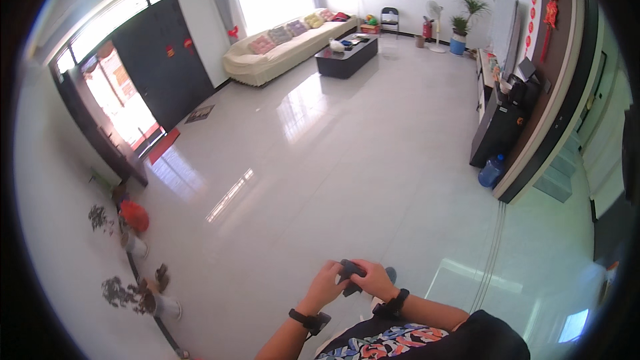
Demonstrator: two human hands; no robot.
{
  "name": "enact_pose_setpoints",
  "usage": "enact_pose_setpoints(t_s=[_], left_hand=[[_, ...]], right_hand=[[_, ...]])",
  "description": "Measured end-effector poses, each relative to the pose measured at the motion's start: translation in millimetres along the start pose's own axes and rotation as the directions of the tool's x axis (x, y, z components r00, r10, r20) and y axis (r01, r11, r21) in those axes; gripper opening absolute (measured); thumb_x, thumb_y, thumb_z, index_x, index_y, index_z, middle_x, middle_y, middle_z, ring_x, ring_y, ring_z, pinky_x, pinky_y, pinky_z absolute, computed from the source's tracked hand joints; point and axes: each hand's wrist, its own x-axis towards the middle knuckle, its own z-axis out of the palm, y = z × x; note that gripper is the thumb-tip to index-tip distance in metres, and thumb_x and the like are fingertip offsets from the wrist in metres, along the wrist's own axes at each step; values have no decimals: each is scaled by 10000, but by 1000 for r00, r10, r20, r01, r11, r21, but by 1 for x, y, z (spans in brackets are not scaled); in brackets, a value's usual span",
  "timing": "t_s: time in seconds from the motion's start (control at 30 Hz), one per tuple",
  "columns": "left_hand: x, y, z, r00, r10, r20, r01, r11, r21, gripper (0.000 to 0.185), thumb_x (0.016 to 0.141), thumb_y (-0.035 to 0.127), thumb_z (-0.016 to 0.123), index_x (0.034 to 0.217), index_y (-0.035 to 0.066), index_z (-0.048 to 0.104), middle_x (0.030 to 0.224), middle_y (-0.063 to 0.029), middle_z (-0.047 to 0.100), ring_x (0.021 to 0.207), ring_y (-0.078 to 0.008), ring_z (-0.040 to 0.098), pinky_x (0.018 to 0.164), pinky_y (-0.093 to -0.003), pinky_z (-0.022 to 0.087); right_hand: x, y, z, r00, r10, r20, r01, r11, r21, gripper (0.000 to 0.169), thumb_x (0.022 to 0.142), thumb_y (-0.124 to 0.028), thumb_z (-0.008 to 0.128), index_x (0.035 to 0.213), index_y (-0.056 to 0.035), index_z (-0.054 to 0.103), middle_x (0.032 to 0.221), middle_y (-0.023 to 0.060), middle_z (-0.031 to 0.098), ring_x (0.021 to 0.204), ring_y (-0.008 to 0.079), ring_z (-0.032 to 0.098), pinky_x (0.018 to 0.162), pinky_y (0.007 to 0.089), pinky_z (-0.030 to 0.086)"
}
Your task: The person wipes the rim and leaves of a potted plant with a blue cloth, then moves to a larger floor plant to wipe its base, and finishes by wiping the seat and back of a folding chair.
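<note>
Close before my body, at the bottom of the view, both hands hold a small dark handheld device [351,287], perhaps a phone. My left hand [327,280] grips its left side, with the fingertips near its top. From the right, my right hand [371,276] closes round it, the thumb lying across its face. My fingers hide much of the device, so its exact kind is unclear. Each wrist wears a black strap with a small module, such as the left wrist module [316,322]. Part of a shoe [391,274] shows beyond my right hand.
Glossy tiles [320,185] cover the floor. Potted plants [165,305] line the left wall, and a dark door [160,60] stands partly open. Farther off are a covered sofa [270,65] and a black coffee table [345,62]. A blue water jug [491,171] sits by a dark cabinet [500,125].
</note>
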Motion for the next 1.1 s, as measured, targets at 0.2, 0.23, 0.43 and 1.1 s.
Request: enact_pose_setpoints(t_s=[0.2,0.23,0.43,1.1], left_hand=[[122,1,30,952,-20,306,72,984,-161,312,810,137,747,1064,12,616,1083,-118,615,972,-274,632,802,-369,532],[140,2,29,932,-45,361,134,965,-226,307,820,132,739,1072,9,616,1102,-102,616,983,-242,640,807,-352,540],[239,-12,14,874,-196,445,369,864,-343,289,852,58,651,1122,11,560,976,-84,644,880,-150,636,739,-299,521],[706,-21,21,402,67,913,73,992,-105,444,841,377,716,1109,32,640,921,-109,714,841,-223,661,776,-357,506]], right_hand=[[62,45,-106,985,105,137,-110,994,30,654,855,-284,745,1397,-40,473,1202,157,660,1025,224,667,892,342,527],[75,52,-120,980,113,161,-128,988,87,679,859,-290,744,1416,-41,446,1250,160,629,1066,226,647,913,343,516],[173,74,-187,951,156,268,-192,974,116,768,870,-285,742,1477,-40,341,1402,201,503,1201,249,560,1003,359,463],[462,45,-374,966,122,-230,-73,975,212,301,858,-100,729,1124,-30,606,1072,76,649,998,151,601,909,308,488]])
